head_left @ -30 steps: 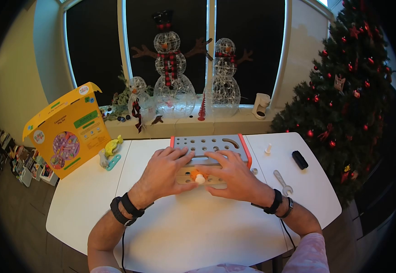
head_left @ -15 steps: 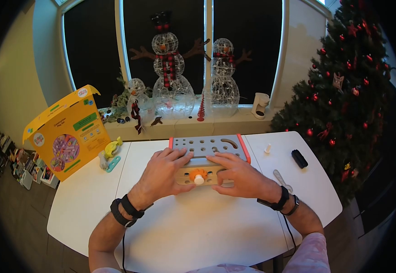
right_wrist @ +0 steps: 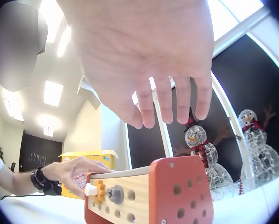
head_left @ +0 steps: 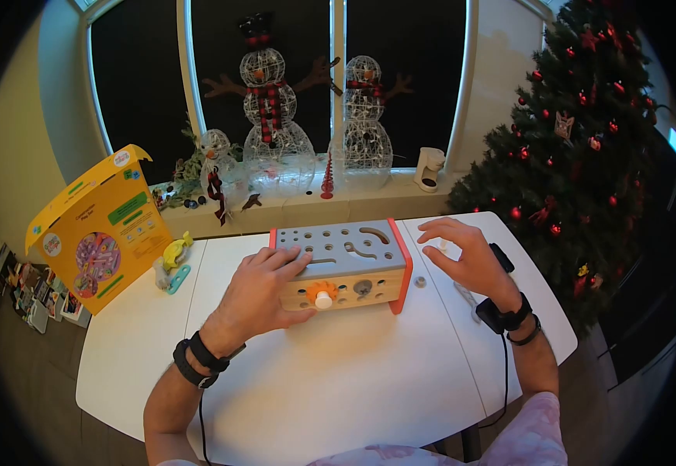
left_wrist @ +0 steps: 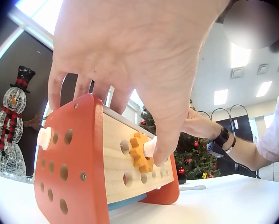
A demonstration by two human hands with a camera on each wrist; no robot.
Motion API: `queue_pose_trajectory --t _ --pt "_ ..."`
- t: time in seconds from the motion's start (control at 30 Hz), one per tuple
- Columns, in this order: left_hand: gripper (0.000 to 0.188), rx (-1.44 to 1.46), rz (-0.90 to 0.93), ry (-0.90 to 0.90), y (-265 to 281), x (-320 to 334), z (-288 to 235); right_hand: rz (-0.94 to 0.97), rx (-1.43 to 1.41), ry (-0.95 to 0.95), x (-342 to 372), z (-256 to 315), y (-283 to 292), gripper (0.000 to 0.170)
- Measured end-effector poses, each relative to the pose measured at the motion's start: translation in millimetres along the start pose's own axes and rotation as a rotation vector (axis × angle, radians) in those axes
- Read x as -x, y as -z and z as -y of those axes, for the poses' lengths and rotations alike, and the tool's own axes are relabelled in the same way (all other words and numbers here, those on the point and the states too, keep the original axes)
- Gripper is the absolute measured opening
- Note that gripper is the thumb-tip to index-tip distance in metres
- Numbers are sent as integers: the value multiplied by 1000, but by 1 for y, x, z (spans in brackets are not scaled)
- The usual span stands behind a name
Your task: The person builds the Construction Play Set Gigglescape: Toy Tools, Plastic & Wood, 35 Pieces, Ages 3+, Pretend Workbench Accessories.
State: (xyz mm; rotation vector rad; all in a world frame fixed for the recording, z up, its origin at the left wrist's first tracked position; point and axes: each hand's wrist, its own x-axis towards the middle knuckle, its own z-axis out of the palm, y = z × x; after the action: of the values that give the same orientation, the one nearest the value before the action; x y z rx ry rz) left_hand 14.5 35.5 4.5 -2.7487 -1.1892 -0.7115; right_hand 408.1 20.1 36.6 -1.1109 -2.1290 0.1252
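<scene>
My left hand grips the left end of a wooden toy workbench with a grey top and red side panels. Its fingers lie over the top and its thumb reaches down the front. In the left wrist view, that thumb overlaps a white peg standing out through an orange gear. Beside the gear, a grey round piece sits on the front panel. My right hand, its fingers extended and holding nothing, hovers right of the workbench. Below it a small white peg is partly hidden.
On the table, a grey nut and a grey wrench lie right of the workbench, near a black object. To the left stand a yellow box and yellow, grey and teal toy pieces.
My right hand has left the front of the workbench and moved right, uncovering the grey round piece. My left hand keeps its place on the workbench. The head view has turned slightly right.
</scene>
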Motion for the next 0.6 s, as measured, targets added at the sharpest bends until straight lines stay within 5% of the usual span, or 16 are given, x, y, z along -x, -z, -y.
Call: queue_pose_trajectory --t 0.13,0.27,0.33,0.6 --pt "102 20 76 -75 10 1 10 54 -32 -68 7 -7 -6 23" --pt "102 285 -11 -88 32 9 30 140 -80 -1 10 -9 -24 47" --pt "97 281 -183 43 38 16 55 182 -107 43 9 -2 -33 56" --pt "84 -112 -160 584 15 85 229 292 150 73 -12 6 -57 72"
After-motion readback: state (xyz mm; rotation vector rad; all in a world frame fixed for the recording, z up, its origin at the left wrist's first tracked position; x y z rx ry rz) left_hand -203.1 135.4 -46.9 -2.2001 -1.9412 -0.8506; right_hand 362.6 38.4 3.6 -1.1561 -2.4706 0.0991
